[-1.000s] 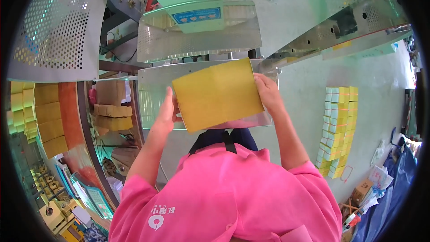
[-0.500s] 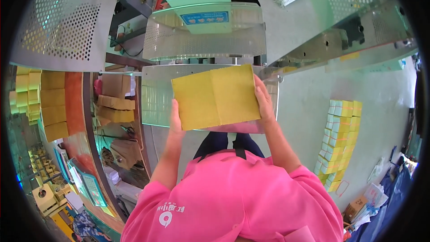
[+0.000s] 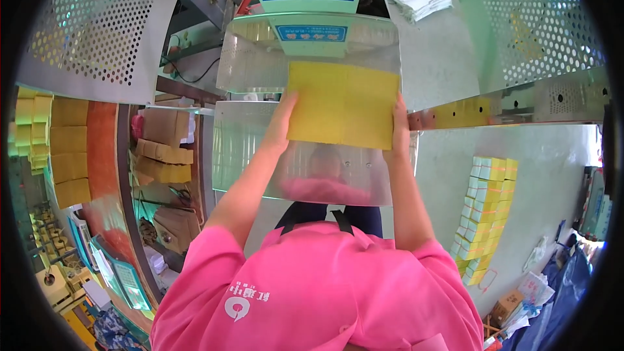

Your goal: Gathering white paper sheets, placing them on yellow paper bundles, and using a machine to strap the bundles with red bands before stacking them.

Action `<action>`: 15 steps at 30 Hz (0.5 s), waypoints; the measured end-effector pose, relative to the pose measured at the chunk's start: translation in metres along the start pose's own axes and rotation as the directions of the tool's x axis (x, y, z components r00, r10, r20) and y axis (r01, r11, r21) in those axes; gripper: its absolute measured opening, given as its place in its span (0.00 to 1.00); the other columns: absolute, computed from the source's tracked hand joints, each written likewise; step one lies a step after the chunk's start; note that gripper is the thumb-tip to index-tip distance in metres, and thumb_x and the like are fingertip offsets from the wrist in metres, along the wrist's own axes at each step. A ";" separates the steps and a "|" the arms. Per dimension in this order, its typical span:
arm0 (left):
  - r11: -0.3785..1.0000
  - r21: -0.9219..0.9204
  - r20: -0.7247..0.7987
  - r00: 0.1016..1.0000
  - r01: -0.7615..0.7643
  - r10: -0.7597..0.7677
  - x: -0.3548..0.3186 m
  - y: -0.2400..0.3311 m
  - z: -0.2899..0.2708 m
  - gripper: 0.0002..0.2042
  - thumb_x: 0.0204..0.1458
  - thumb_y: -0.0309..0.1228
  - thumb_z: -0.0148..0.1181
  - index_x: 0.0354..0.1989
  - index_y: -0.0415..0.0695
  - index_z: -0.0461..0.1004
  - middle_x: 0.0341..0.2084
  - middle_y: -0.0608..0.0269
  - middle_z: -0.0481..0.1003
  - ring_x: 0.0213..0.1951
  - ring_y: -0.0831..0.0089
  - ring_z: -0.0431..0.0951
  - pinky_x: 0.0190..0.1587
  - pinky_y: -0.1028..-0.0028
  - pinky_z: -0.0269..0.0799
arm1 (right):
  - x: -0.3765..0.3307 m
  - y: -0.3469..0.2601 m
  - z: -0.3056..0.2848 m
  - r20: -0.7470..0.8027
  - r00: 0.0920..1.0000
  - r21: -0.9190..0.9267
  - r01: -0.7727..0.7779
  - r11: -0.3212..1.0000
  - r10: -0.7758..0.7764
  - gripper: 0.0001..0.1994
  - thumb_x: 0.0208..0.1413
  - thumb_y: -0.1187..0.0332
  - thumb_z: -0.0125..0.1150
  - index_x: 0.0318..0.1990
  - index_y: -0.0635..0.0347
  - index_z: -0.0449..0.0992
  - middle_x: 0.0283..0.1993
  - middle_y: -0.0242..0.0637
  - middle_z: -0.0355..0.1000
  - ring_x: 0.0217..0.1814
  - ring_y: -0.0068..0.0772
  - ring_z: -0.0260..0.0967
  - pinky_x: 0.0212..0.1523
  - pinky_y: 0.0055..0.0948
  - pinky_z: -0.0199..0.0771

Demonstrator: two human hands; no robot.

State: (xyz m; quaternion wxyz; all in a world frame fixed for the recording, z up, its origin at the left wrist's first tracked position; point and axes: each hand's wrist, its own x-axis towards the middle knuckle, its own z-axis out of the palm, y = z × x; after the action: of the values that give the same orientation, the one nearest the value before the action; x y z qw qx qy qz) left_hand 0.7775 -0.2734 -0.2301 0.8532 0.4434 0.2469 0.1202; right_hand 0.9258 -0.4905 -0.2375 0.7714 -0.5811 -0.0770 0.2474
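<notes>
A flat rectangle of yellow paper [image 3: 344, 105] with a faint seam down its middle is held level between my hands; its thickness is hidden from above. My left hand [image 3: 282, 119] grips its left edge, fingers partly tucked underneath. At the opposite edge, my right hand [image 3: 401, 127] closes on it near the near right corner. The paper hangs over a shiny metal tray [image 3: 250, 149] of the machine, its far part overlapping the upper metal plate [image 3: 244, 62]. Whether it touches the metal I cannot tell.
Perforated metal guards [image 3: 97, 26] flank the machine, and a metal rail [image 3: 507, 112] juts out at right. Banded yellow-and-white paper bundles [image 3: 484, 221] stand on the right floor. To the left are a reddish wooden table [image 3: 107, 162] with yellow stacks [image 3: 69, 143] and a shelf with brown packages [image 3: 164, 151].
Both hands have carried the yellow paper forward and away from my body, toward the machine's upper plate. Its tilt has changed, and my arms are stretched further out.
</notes>
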 end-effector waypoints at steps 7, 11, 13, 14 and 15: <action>0.999 -0.016 -0.040 0.998 -0.044 0.043 0.002 0.006 0.001 0.30 0.60 0.42 0.52 0.68 0.42 0.55 0.63 0.63 0.63 0.64 0.70 0.60 0.65 0.70 0.53 | 0.015 -0.004 0.005 0.061 0.989 0.125 -0.138 0.982 0.132 0.29 0.66 0.54 0.44 0.71 0.55 0.53 0.71 0.35 0.55 0.73 0.34 0.51 0.70 0.33 0.52; 0.993 -0.031 -0.053 0.993 -0.112 0.110 0.000 0.002 -0.002 0.29 0.59 0.38 0.53 0.67 0.41 0.58 0.61 0.61 0.65 0.63 0.70 0.62 0.64 0.71 0.54 | 0.012 -0.002 0.004 0.097 0.992 0.159 -0.096 0.982 0.082 0.30 0.65 0.52 0.45 0.71 0.53 0.53 0.71 0.35 0.54 0.73 0.35 0.50 0.70 0.34 0.51; 0.995 -0.020 -0.066 0.993 -0.099 0.098 -0.001 0.001 0.001 0.28 0.59 0.37 0.53 0.67 0.41 0.58 0.60 0.61 0.65 0.62 0.71 0.62 0.64 0.72 0.55 | 0.008 0.000 0.004 0.127 0.990 0.183 -0.088 0.979 0.066 0.30 0.65 0.52 0.46 0.71 0.54 0.52 0.71 0.35 0.54 0.73 0.35 0.50 0.70 0.35 0.50; 0.996 -0.013 -0.069 0.994 -0.084 0.083 -0.002 0.001 0.002 0.28 0.59 0.37 0.53 0.67 0.41 0.59 0.59 0.61 0.66 0.61 0.71 0.63 0.63 0.72 0.56 | 0.008 0.002 0.004 0.148 0.988 0.203 -0.073 0.976 0.043 0.30 0.65 0.52 0.46 0.71 0.54 0.52 0.71 0.35 0.54 0.73 0.35 0.49 0.71 0.36 0.50; 0.997 -0.010 -0.071 0.994 -0.081 0.080 -0.002 0.002 0.006 0.28 0.59 0.37 0.53 0.67 0.41 0.59 0.59 0.61 0.66 0.61 0.71 0.63 0.63 0.72 0.56 | 0.010 0.004 0.000 0.147 0.988 0.207 -0.076 0.975 0.046 0.30 0.65 0.52 0.46 0.71 0.54 0.52 0.71 0.35 0.54 0.73 0.35 0.49 0.71 0.36 0.50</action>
State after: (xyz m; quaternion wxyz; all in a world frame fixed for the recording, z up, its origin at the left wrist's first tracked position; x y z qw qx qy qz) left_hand 0.7786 -0.2773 -0.2253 0.8413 0.4428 0.2582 0.1717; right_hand 0.9330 -0.4851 -0.2431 0.8135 -0.4789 -0.0867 0.3183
